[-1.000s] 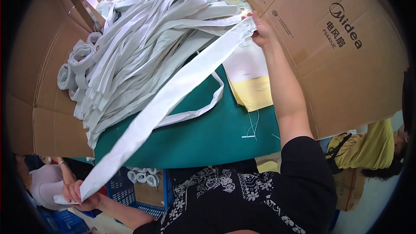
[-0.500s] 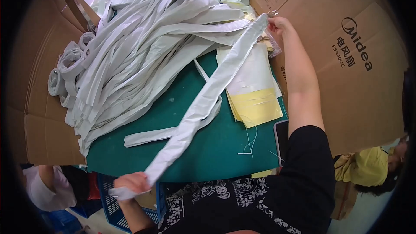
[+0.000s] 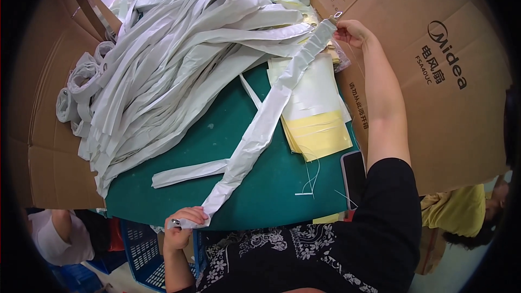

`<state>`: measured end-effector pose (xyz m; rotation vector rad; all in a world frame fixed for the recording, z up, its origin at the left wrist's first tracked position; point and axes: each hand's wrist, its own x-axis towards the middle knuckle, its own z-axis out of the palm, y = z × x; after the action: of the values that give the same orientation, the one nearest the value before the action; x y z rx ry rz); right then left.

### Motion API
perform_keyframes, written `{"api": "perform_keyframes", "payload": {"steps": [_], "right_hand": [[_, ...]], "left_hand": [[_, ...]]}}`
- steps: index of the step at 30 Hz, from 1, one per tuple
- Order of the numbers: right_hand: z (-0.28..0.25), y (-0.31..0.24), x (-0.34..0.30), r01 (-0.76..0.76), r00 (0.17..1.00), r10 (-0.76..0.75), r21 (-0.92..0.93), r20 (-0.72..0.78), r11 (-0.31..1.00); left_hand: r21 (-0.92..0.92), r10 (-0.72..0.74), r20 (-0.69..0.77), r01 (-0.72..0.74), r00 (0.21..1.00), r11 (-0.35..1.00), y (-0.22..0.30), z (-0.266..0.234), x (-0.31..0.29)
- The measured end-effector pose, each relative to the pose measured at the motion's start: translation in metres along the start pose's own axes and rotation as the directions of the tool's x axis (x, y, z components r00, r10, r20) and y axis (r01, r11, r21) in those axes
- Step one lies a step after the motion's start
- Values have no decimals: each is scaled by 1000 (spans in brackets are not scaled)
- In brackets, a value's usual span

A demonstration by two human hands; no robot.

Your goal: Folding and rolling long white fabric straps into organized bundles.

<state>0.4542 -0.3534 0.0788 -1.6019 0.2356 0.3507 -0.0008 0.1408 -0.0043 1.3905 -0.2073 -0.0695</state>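
Left hand (image 3: 183,223) nearer table (image 3: 228,135), strap (image 3: 260,125) stretched between hands

Black short-sleeved top (image 3: 391,222), black garment with white floral print (image 3: 282,255) below, forearms bare, no gloves, rings or watch

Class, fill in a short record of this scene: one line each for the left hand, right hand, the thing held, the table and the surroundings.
Left hand: grips the strip's near end at the table edge
Right hand: holds the far end up
Strip: long, white, stretched across the table
Table: green top, with a heap of white strips and yellow sheets
Surroundings: cardboard boxes, blue crate
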Motion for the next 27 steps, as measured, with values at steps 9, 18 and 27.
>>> {"api": "perform_keyframes", "payload": {"steps": [9, 18, 27], "right_hand": [[6, -7, -22, 42, 999, -30, -462, 34, 886], [16, -26, -36, 210, 850, -425, -940, 311, -267], [-13, -38, 38, 364, 835, -532, -583, -140, 726]], "left_hand": [[-17, 33, -34, -33, 999, 999, -4, -5, 0], [-149, -67, -130, 47, 989, 988, 1, -25, -26], [-230, 151, -288, -222, 946, 948, 12, -49, -31]]}}
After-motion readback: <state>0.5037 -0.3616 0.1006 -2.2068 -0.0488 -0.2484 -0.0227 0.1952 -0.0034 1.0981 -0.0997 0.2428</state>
